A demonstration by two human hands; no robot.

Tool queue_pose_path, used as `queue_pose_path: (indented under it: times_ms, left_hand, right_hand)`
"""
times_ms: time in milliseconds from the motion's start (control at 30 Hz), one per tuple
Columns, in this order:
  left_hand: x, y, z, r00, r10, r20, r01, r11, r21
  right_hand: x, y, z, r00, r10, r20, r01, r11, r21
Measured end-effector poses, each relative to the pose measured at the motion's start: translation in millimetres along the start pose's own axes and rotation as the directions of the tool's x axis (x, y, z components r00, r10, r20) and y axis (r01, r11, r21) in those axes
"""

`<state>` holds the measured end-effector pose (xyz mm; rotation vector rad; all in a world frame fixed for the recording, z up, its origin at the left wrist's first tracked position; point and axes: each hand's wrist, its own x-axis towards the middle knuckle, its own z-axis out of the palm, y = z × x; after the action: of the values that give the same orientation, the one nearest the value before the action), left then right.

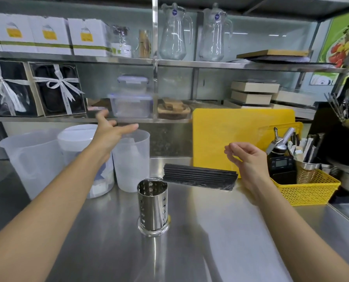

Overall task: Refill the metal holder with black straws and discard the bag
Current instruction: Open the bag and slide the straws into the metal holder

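A perforated metal holder (152, 208) stands upright in the middle of the steel counter (220, 241), and no straws stick out of it. Behind it to the right lies a clear bag of black straws (200, 176), flat on the counter in front of a yellow cutting board (216, 135). My left hand (111, 129) is raised above the plastic jugs with its fingers spread and holds nothing. My right hand (245, 157) hovers just right of the straw bag with its fingers loosely curled, apart from the bag.
Three translucent plastic jugs (132, 159) stand at the back left. A yellow mesh basket (309, 190) with a timer, utensils and a metal cup sits at the right. Shelves above carry gift boxes, plastic containers and glass pitchers (173, 33).
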<state>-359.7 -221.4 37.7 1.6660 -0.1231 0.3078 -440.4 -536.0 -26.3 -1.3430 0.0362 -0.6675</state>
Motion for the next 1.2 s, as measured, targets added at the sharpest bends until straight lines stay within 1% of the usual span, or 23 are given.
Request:
queue_pose_path:
  times_ms: [33,67,100,133,167,233,300,367,400,533,567,633,733,900,1033,1100,1200]
  left_hand:
    - [-1.0,5.3,1.5,0.994,0.090,-0.056,-0.088,0.996,0.028]
    - [-3.7,10.9,3.0,0.976,0.197,-0.095,-0.188,0.977,0.101]
    - [-8.0,16.9,4.9,0.946,0.305,-0.112,-0.278,0.938,0.208]
    - [-13.5,23.7,7.9,0.906,0.411,-0.101,-0.359,0.873,0.330]
    - [-19.0,29.8,12.0,0.860,0.507,-0.053,-0.434,0.783,0.446]
    - [-29.4,42.5,23.1,0.768,0.626,0.135,-0.566,0.563,0.603]
    - [-34.2,49.2,34.5,0.677,0.661,0.323,-0.673,0.379,0.635]
    - [-36.2,53.3,47.3,0.611,0.651,0.451,-0.736,0.257,0.626]
    - [-37.1,55.2,54.9,0.580,0.643,0.500,-0.764,0.217,0.608]
    - [-36.7,59.1,87.0,0.458,0.601,0.655,-0.863,0.125,0.489]
    - [-36.8,59.0,94.5,0.435,0.591,0.679,-0.877,0.109,0.468]
    - [-37.8,59.0,109.1,0.429,0.580,0.692,-0.889,0.137,0.436]
    - [-42.5,60.3,128.1,0.441,0.600,0.668,-0.891,0.200,0.408]
    - [-41.5,60.0,146.2,0.465,0.583,0.666,-0.881,0.231,0.413]
    - [-38.5,60.5,154.5,0.494,0.589,0.640,-0.865,0.261,0.427]
    - [-36.5,59.9,155.2,0.504,0.575,0.645,-0.861,0.277,0.427]
    - [-34.8,57.3,154.2,0.514,0.546,0.661,-0.857,0.292,0.425]
  right_hand:
    - [-0.6,-1.1,-0.3,1.000,-0.007,0.005,0.007,1.000,-0.014]
    - [-1.4,-1.7,-1.0,1.000,-0.013,0.009,0.013,1.000,-0.027]
    - [-2.1,-1.9,-2.3,1.000,-0.019,0.011,0.019,0.999,-0.040]
    - [-2.7,-2.1,-3.9,1.000,-0.022,0.009,0.022,0.998,-0.050]
    - [-3.3,-2.2,-5.9,1.000,-0.024,0.005,0.025,0.998,-0.061]
    - [-3.7,-1.3,-10.6,1.000,-0.030,-0.007,0.029,0.997,-0.077]
    - [-3.6,-0.9,-15.3,0.999,-0.033,-0.013,0.032,0.995,-0.093]
    - [-4.6,-2.1,-19.5,1.000,-0.030,-0.007,0.029,0.994,-0.110]
    - [-6.1,-3.7,-21.1,1.000,-0.029,0.000,0.029,0.993,-0.114]
    - [-9.5,-6.3,-26.6,0.999,-0.046,0.016,0.048,0.988,-0.145]
    - [-9.8,-5.7,-27.6,0.999,-0.051,0.015,0.053,0.988,-0.146]
    - [-11.3,-5.5,-28.4,0.999,-0.050,0.008,0.050,0.988,-0.149]
    - [-13.8,-5.5,-32.6,0.999,-0.030,-0.011,0.028,0.988,-0.152]
    - [-19.1,1.2,-46.4,0.999,0.007,-0.051,-0.018,0.978,-0.209]
    - [-29.1,4.6,-57.4,0.991,0.132,0.002,-0.128,0.964,-0.234]
    - [-33.8,7.8,-61.7,0.987,0.159,0.018,-0.149,0.956,-0.253]
    - [-37.5,13.7,-64.1,0.987,0.161,0.004,-0.157,0.964,-0.215]
